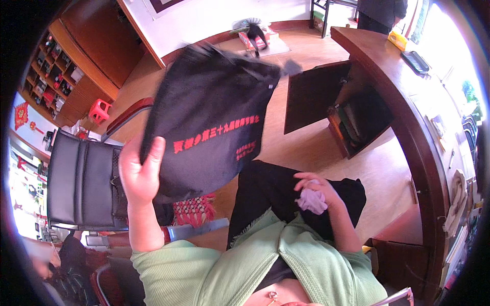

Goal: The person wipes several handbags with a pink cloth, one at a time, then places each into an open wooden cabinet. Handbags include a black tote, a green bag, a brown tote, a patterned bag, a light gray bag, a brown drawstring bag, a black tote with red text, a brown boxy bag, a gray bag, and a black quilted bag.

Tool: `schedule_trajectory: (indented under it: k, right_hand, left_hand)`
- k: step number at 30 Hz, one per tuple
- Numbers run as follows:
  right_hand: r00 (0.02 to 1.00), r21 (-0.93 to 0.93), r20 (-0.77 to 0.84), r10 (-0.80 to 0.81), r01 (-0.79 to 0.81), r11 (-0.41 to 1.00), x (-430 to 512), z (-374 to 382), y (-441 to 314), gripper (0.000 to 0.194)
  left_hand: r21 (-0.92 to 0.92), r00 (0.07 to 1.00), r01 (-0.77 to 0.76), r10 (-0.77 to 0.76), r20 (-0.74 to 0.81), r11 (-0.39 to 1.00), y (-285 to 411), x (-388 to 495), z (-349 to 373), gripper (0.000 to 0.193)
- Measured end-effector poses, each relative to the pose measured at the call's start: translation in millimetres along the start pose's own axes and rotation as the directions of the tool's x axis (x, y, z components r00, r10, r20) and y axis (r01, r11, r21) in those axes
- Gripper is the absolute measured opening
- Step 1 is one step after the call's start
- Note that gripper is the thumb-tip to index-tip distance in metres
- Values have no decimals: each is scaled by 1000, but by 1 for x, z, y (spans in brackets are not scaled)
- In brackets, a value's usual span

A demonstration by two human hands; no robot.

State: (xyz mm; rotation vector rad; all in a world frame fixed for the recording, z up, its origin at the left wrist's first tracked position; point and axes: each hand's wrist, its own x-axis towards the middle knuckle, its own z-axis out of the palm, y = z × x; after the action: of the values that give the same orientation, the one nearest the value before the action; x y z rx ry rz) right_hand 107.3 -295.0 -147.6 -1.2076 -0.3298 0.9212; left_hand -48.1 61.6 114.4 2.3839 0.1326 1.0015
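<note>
My left hand point(142, 172) grips the lower left side of a black fabric bag point(206, 103), thumb on the near face and fingers hidden behind it. The bag is held up in front of me, its far edge blurred, with red printed writing on its face. A crumpled pale lilac cloth point(312, 201) is held in my right hand point(319, 187), above my black-clothed lap. That hand is apart from the bag, and some of its fingers stretch out past the cloth.
To my right curves a wooden desk point(386, 65) with a cabinet door point(317, 95) standing open beneath it. A black padded chair point(80, 183) is on my left, near a red plastic stool point(100, 111). Another person point(377, 17) stands beyond the desk; a second point(72, 264) is at lower left.
</note>
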Motion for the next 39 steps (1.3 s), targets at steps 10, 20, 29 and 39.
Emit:
schedule_trajectory:
  k: [10, 20, 29, 39]
  right_hand:
    - [984, 798, 159, -79, -81, 597, 18, 6, 40, 59]
    - [774, 48, -616, -143, 218, 975, -20, -68, -21, 50]
    - [451, -650, -690, -567, -39, 759, -17, -145, -57, 45]
    - [311, -786, -618, -722, -225, 576, 24, -191, -123, 66]
  left_hand:
    - [-715, 886, 400, -442, 141, 573, -19, -22, 76, 30]
    - [-410, 750, 645, -429, 504, 645, -62, -87, 229, 32]
    - [-423, 368, 904, -383, 848, -68, -53, -59, 390, 38]
    - [-549, 734, 610, -148, 662, 572, -11, 10, 561, 27]
